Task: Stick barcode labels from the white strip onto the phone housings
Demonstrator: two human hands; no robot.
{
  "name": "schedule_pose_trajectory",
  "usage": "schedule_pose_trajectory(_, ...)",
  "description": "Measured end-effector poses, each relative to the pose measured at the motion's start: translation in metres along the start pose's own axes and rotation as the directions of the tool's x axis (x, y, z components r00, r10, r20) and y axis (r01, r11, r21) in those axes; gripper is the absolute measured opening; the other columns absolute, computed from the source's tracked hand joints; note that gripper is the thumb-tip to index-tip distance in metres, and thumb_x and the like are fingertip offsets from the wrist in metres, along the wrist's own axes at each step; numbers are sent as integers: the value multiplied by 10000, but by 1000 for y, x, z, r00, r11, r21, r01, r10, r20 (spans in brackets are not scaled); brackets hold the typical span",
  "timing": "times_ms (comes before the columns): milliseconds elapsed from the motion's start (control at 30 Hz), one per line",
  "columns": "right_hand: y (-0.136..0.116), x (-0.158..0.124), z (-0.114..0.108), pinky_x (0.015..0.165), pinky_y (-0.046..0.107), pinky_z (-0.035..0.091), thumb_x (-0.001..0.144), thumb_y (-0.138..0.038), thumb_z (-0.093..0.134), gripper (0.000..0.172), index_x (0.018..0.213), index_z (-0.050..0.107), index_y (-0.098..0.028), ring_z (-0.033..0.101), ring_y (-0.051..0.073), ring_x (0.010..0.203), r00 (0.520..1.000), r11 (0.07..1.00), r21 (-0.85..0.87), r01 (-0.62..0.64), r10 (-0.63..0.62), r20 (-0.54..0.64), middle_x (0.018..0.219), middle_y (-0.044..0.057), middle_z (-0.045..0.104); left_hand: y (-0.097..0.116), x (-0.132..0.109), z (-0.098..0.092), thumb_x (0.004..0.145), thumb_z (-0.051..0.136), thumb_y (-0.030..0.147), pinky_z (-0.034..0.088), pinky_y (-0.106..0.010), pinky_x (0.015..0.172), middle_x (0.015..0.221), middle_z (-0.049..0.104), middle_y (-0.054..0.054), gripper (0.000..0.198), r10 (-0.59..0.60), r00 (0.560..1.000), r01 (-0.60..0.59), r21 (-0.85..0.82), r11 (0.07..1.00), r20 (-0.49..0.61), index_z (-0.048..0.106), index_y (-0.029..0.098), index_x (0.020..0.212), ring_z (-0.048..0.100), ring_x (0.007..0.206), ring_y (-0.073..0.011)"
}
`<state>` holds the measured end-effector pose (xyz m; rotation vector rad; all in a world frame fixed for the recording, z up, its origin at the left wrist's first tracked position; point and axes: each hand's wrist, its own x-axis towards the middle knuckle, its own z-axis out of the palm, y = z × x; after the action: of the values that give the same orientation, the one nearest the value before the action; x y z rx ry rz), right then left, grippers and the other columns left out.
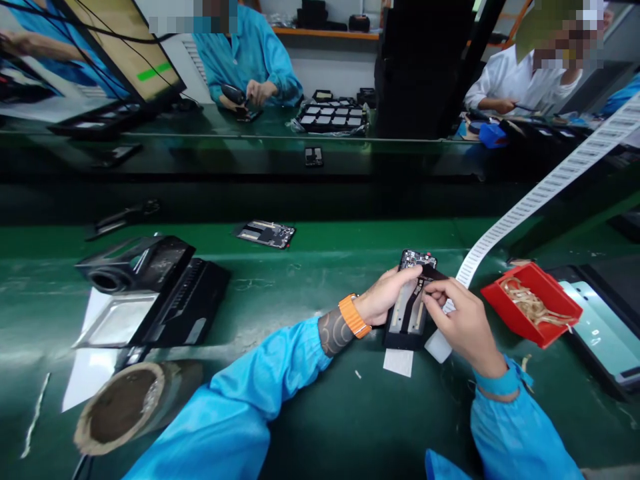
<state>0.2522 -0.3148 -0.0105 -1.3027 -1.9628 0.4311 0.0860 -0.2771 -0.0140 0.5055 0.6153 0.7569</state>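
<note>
My left hand point(383, 293), with an orange watch band at its wrist, grips an opened smartphone point(410, 319) from its left side. The phone's circuit board shows at the top, and a black flex cable runs down its middle. Under my left thumb, a dark flap point(433, 272) sticks out to the right over the phone. My right hand point(463, 323) has its thumb and forefinger pinched together at the phone's right side, just below that flap. What lies between those fingertips is too small to tell. A white paper slip point(399, 363) pokes out below the phone.
A strip of printed labels point(520, 210) slants down beside my right hand. At right stands a red bin point(530, 303) of pale strips. Another opened phone point(267, 234) lies farther back. A black fixture point(175, 293) and a cardboard tube point(145, 403) are at left. Co-workers sit opposite.
</note>
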Motion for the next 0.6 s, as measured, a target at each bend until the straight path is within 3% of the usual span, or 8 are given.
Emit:
schedule_pose_trajectory(133,2,2,-3,611,296,476,915,-274,583,124,818,628,-211,583,159,605,991,991,56,-119,115,72,716,-2,561,-3,0,3,765,668,721,470,-276,617,738,667,-54,604,-13,989,8,32,999,147,670,131,894,620,651,-167)
schedule_pose_trajectory(233,1,2,-4,585,284,480,919,-269,568,124,823,619,-209,600,148,571,981,979,106,-174,163,101,716,-8,562,-5,2,4,717,626,818,449,-260,585,721,658,-41,706,6,983,-15,50,999,184,668,138,899,601,618,-152)
schedule_pose_trajectory(333,0,2,-5,568,278,483,932,-273,544,140,820,600,-210,614,145,569,979,976,124,-180,166,120,742,-1,569,-7,5,2,686,617,852,444,-259,580,753,671,-44,757,-9,983,-4,70,998,185,669,140,939,601,607,-148)
schedule_pose_trajectory(467,5,2,-2,589,286,473,951,-268,523,154,821,584,-212,606,144,580,979,984,83,-155,142,143,757,1,572,-9,6,0,766,540,839,450,-275,594,817,694,-67,763,-48,982,32,93,995,182,676,133,1019,612,609,-156)
schedule_pose_trajectory(600,8,-1,-1,665,325,454,968,-262,512,199,774,520,-220,585,186,677,991,997,-28,-65,68,115,757,16,552,-8,5,0,811,533,796,458,-268,590,792,688,-61,707,-47,994,44,30,999,103,676,131,1005,610,596,-153)
